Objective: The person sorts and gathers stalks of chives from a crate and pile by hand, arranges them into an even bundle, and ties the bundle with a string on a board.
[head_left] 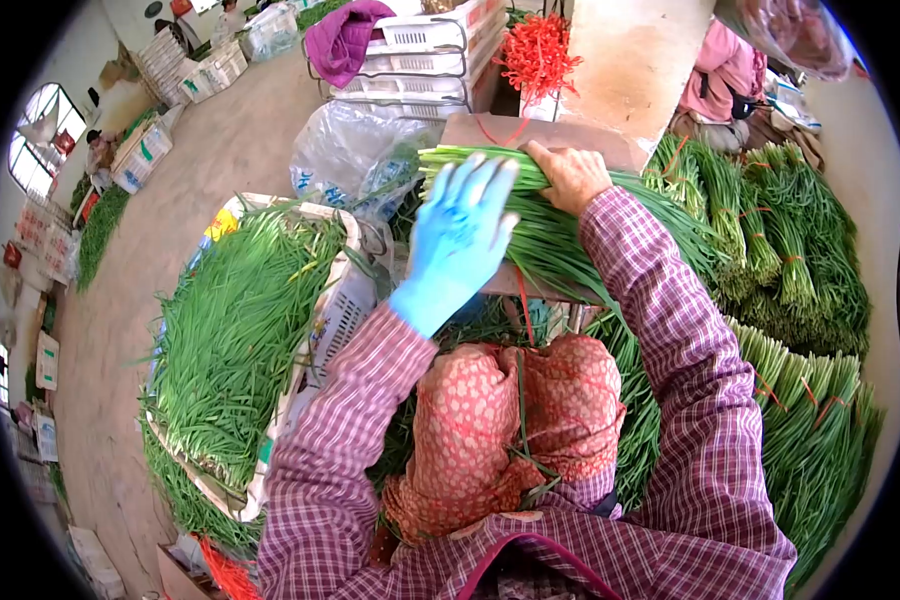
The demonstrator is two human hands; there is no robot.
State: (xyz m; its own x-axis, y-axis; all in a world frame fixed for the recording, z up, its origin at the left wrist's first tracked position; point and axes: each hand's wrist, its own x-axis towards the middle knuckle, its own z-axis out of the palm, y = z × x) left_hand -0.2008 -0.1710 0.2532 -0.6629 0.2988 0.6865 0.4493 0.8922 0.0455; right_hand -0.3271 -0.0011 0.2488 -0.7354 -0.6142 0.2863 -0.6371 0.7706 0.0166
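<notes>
A bunch of garlic chives (555, 235) lies across a small board (590, 145) in front of me, its pale cut ends to the left and its leaves trailing right. My left hand (460, 225), in a light blue glove, rests on the pale end with its fingers stretched out. My bare right hand (572, 178) is closed over the top of the bunch, thumb towards the cut ends; its far fingers are partly hidden. A red tie (525, 305) hangs below the bunch, and more red string shows behind it.
To my left stands a crate (335, 320) heaped with loose chives (250, 330). Tied bunches (795, 255) are stacked at right. Behind are a plastic bag (345, 155), white baskets (410, 65) and a cluster of red ties (538, 55). Other people are at the back.
</notes>
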